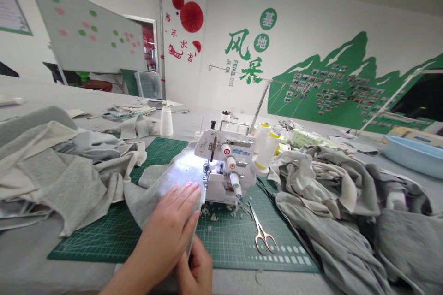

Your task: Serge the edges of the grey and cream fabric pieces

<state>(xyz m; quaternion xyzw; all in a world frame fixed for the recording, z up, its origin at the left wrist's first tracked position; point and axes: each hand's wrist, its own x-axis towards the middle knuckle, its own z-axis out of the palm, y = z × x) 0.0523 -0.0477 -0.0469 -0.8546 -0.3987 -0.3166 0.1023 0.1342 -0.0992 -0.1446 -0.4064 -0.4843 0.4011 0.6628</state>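
Note:
Grey knit fabric [166, 179] lies at the left side of a white overlock sewing machine [221, 156]. One edge of the cloth is at the lit presser foot and needle area. My left hand [173, 221] rests flat on the cloth, fingers stretched toward the machine. Nearer to me, my right hand [195, 267] pinches the cloth's near edge, its fingertips partly hidden by the left hand and the fabric. A green cutting mat [228, 249] lies under the machine and the cloth.
Scissors [262, 235] and lint lie on the mat to the right. Heaps of grey fabric flank both sides [69, 170]. Thread cones [266, 147] stand behind the machine, another white cone [166, 122] to its left. A blue basin [415, 154] sits at far right.

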